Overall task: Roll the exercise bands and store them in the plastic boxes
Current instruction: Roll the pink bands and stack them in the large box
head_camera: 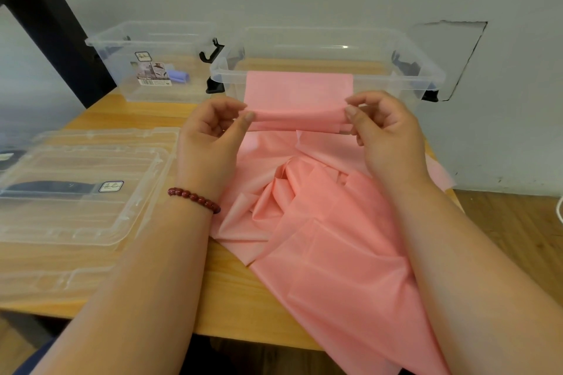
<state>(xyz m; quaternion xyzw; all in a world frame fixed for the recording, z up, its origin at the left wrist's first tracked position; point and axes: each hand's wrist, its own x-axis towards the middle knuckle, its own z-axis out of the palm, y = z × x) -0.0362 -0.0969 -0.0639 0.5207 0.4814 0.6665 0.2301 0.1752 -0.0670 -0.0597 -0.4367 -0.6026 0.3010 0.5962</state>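
Observation:
A long pink exercise band [320,222] lies crumpled across the wooden table and hangs over its near edge. Its far end is folded into a flat strip held up in front of a clear plastic box [329,70]. My left hand [210,134] pinches the strip's left end between thumb and fingers. My right hand [387,134] pinches the right end the same way. A second clear box [152,61] stands at the back left with a rolled purple band [179,76] inside it.
Two clear lids [76,189] lie stacked on the table's left side. A dark post [45,24] rises at the back left. A grey wall runs behind the boxes and along the table's right side. A wooden floor [518,228] shows at the right.

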